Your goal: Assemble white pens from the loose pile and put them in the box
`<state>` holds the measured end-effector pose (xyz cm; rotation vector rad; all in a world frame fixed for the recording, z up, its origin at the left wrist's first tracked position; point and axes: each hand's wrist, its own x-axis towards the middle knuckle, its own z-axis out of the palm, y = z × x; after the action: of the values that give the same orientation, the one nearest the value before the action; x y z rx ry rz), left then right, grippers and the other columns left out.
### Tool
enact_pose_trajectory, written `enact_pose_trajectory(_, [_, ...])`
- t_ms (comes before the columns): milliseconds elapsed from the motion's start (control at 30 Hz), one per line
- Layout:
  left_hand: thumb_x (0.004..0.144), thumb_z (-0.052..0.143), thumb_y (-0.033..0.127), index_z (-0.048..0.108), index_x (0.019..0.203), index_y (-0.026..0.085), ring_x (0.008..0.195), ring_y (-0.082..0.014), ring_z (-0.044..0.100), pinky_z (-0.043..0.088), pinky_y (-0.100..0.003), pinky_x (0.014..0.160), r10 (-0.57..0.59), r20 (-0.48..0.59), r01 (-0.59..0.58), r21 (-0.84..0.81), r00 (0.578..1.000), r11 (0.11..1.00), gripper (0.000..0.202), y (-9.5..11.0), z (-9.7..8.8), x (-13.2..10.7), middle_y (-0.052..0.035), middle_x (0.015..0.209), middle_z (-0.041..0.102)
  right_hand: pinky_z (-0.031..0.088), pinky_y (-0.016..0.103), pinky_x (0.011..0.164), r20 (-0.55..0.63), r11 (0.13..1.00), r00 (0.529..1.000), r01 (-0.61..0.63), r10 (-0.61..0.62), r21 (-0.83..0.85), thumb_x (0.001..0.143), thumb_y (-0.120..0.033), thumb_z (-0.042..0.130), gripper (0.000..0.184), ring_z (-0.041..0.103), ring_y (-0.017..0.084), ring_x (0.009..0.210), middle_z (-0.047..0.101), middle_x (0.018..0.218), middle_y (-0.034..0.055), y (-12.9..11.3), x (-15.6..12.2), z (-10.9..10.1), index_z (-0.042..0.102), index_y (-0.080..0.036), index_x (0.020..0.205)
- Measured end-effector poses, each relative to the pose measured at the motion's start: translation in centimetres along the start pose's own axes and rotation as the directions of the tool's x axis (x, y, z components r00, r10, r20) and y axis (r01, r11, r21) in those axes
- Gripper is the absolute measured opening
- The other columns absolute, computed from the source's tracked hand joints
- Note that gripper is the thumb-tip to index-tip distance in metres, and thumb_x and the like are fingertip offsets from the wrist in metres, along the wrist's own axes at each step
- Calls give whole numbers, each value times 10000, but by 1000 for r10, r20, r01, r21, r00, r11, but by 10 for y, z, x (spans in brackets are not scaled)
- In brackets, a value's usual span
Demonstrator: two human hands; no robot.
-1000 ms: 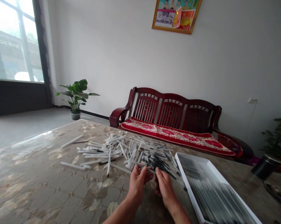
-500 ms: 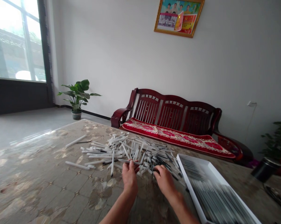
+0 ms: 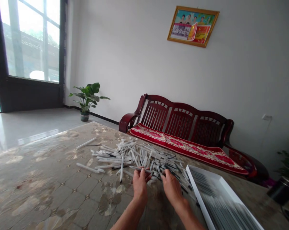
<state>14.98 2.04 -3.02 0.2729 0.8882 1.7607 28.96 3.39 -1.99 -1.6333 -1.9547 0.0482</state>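
A heap of white pen barrels [image 3: 125,155] and thin black refills [image 3: 169,169] lies on the patterned table [image 3: 43,179]. My left hand [image 3: 139,185] is closed in a pinch on a slim white pen barrel [image 3: 137,168] that points to the left. My right hand [image 3: 172,188] rests at the near edge of the black refills with its fingers curled on something I cannot make out. Both hands sit close together, a little apart.
A white tray [image 3: 199,198] with rows of dark pens lies at the right. Behind the table stands a red wooden bench [image 3: 183,127] with a red cushion. A potted plant [image 3: 87,95] is on the floor by the wall. A dark pot [image 3: 281,190] sits at the far right.
The view has swung left and tilted up a little. My left hand has lifted a pen barrel from the heap; my right hand stays at the black refills.
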Motion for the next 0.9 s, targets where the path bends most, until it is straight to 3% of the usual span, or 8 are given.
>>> enact_pose_trajectory(67, [726,709,377,523,877,193,631,-155,683,536,-280,611,-30,41,30,0,999,1000,301,2,3,-4,-55,804,709,474,279,585,-4,960,998,-63,66,271,843,-266,500,127,667,196,653,703,779,45,4,-1,-1,609,-214,881])
enact_pose_trajectory(167, [703,714,420,524,859,198,642,-166,680,532,-289,627,-38,132,34,33,991,999,332,5,7,-12,-42,771,698,432,254,430,68,798,982,-184,177,574,800,-427,519,316,631,191,580,680,749,39,1,-5,-8,624,-191,982])
enact_pose_trajectory(367, [748,654,474,583,822,218,488,-144,538,432,-242,501,40,348,-125,225,937,966,276,5,11,-24,34,524,541,356,184,367,200,465,933,-325,298,824,684,-516,666,446,594,142,541,647,715,14,-13,-12,-34,631,-163,955])
enact_pose_trajectory(467, [791,600,436,631,880,207,519,-160,545,434,-257,514,53,435,-259,430,899,865,247,1,9,-25,9,586,578,362,180,384,203,346,925,-315,322,884,637,-547,728,515,575,122,517,643,695,6,-13,-15,-45,642,-161,967])
enact_pose_trajectory(567, [835,506,344,662,945,203,782,-193,638,488,-291,725,117,542,-477,592,832,649,237,-4,6,-27,-44,858,691,368,174,397,194,301,921,-301,339,905,622,-576,755,558,589,120,538,664,738,14,-10,-16,-53,646,-175,995])
enact_pose_trajectory(667, [861,443,271,679,1020,226,943,-192,642,460,-294,854,97,634,-603,662,768,445,288,-3,5,-32,-48,1008,701,369,175,403,141,361,926,-272,349,892,654,-593,731,531,594,125,563,677,778,21,-3,-16,-57,646,-187,985])
enact_pose_trajectory(800, [901,416,295,688,1083,260,926,-182,652,459,-276,819,59,657,-643,708,751,293,329,2,6,-39,-32,987,694,441,226,454,11,657,965,-185,260,731,753,-516,656,432,612,163,636,690,829,37,14,-15,-61,677,-206,1052])
enact_pose_trajectory(900, [924,409,347,702,1074,296,904,-176,654,455,-267,784,67,654,-650,727,754,222,333,4,6,-41,-17,944,687,522,290,634,-103,850,988,-46,117,524,807,-370,605,317,640,187,744,700,905,40,26,-15,-66,690,-239,1082])
